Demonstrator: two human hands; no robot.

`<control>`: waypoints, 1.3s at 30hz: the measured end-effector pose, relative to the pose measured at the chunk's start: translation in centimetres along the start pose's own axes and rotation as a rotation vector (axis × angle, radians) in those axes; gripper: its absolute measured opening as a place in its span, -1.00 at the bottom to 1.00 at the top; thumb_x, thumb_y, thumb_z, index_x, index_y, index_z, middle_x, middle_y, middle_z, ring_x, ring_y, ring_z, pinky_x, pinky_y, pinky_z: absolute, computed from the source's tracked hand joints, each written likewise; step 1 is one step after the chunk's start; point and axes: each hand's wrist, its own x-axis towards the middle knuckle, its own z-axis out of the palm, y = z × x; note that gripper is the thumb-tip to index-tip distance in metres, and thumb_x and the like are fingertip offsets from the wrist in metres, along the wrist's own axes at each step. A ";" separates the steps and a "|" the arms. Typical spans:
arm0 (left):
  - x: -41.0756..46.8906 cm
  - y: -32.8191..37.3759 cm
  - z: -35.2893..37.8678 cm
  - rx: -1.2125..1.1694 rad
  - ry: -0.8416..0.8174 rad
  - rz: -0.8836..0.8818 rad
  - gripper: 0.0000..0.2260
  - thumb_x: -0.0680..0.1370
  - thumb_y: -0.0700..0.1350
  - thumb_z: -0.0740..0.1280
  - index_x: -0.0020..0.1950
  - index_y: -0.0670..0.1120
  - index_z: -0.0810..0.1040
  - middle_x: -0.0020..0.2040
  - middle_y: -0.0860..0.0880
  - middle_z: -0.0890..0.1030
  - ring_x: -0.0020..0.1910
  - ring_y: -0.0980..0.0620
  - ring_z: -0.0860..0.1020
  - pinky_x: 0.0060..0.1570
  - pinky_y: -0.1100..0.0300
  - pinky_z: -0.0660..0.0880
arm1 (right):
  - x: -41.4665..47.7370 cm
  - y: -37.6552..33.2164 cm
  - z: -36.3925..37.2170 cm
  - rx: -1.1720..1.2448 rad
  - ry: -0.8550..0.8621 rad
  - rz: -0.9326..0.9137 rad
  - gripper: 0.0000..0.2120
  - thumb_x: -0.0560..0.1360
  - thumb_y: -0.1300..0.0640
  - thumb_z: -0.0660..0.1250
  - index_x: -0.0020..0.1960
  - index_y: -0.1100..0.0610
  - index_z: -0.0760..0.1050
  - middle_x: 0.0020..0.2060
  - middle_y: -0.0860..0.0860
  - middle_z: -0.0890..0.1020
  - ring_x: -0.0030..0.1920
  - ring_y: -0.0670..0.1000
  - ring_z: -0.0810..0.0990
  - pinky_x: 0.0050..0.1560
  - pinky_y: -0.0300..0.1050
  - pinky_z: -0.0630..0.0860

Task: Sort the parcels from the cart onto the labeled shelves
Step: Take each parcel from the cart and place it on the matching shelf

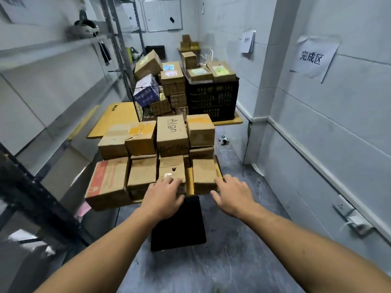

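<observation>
Cart load: the cart point(189, 182) carries cardboard parcels point(172, 132) packed edge to edge in two or more layers.
Shelves: the metal shelves point(53, 51) run along the cart's left side; I can make out no parcel on the boards in view.
Done so far: judging by the full cart, little or nothing, so the sorting looks to be at its start.
Left to do: nearly the whole load, box by box, each to its labelled place.
Beyond the cart: more boxes piled on and beside a black crate point(213, 98); whether they belong to this job I cannot tell.
Left hand: the left hand point(165, 195) reaches to the cart's near edge, its fingers point(171, 181) spread and lying over the near top edge of a small taped box point(171, 169), thumb low at the front; no firm grasp shows.
Right hand: the right hand point(231, 196) is splayed wide, fingertips point(221, 180) touching the near corner of the corner box point(204, 172) at the cart's near right.
Held: nothing is lifted; both boxes sit on the cart.
</observation>
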 end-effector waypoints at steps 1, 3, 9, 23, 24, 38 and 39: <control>1.9 0.4 0.4 -0.015 -0.017 -0.013 -0.54 0.58 0.15 0.25 0.47 0.11 0.30 0.38 0.05 0.42 0.35 0.01 0.38 0.35 0.01 0.36 | 1.7 0.9 0.2 0.006 -0.018 -0.006 -0.59 0.62 -0.18 0.10 0.35 0.02 0.37 0.24 0.09 0.48 0.24 0.18 0.46 0.18 0.11 0.41; 5.3 1.2 1.4 -0.033 -0.041 -0.048 -0.54 0.58 0.15 0.24 0.46 0.10 0.31 0.37 0.05 0.43 0.35 0.01 0.38 0.36 0.01 0.35 | 4.8 2.5 0.8 0.024 -0.066 -0.012 -0.58 0.63 -0.18 0.10 0.37 0.02 0.35 0.26 0.10 0.47 0.25 0.19 0.45 0.18 0.11 0.41; 12.4 2.2 5.4 0.018 -0.052 -0.152 -0.56 0.59 0.14 0.19 0.46 0.10 0.29 0.38 0.04 0.43 0.38 -0.04 0.35 0.37 -0.02 0.27 | 12.0 5.4 3.9 0.111 -0.185 -0.042 -0.57 0.62 -0.13 0.14 0.42 0.02 0.31 0.29 0.10 0.43 0.28 0.19 0.43 0.23 0.12 0.44; 17.7 1.3 11.5 0.081 -0.146 -0.212 -0.62 0.57 0.17 0.14 0.37 0.12 0.33 0.29 0.06 0.51 0.37 -0.03 0.33 0.44 -0.09 0.07 | 16.4 6.7 10.1 0.618 -0.319 0.197 -0.52 0.64 -0.02 0.25 0.52 0.02 0.28 0.37 0.12 0.41 0.31 0.16 0.46 0.31 -0.04 0.38; 17.7 1.5 11.8 0.059 -0.124 -0.220 -0.63 0.57 0.17 0.15 0.36 0.12 0.34 0.28 0.07 0.52 0.36 -0.01 0.34 0.43 -0.07 0.10 | 16.4 6.6 10.3 0.672 -0.295 0.218 -0.53 0.63 0.01 0.27 0.51 0.03 0.31 0.37 0.12 0.42 0.32 0.15 0.46 0.30 -0.08 0.36; 17.0 4.3 9.0 -0.876 0.382 -0.224 -0.62 0.54 0.09 0.26 0.35 0.09 0.47 0.23 0.14 0.47 0.25 0.14 0.47 0.22 0.27 0.42 | 15.6 7.8 6.9 1.149 0.064 0.300 -0.68 0.53 -0.12 0.36 0.23 -0.36 0.40 0.24 -0.13 0.50 0.22 -0.12 0.52 0.30 0.04 0.50; 17.1 4.4 8.7 -0.962 0.413 -0.235 -0.64 0.55 0.05 0.27 0.35 0.08 0.48 0.23 0.11 0.50 0.26 0.08 0.50 0.23 0.17 0.46 | 15.6 7.9 6.6 1.170 0.085 0.291 -0.67 0.50 -0.17 0.34 0.23 -0.39 0.40 0.25 -0.13 0.51 0.24 -0.12 0.52 0.31 0.06 0.49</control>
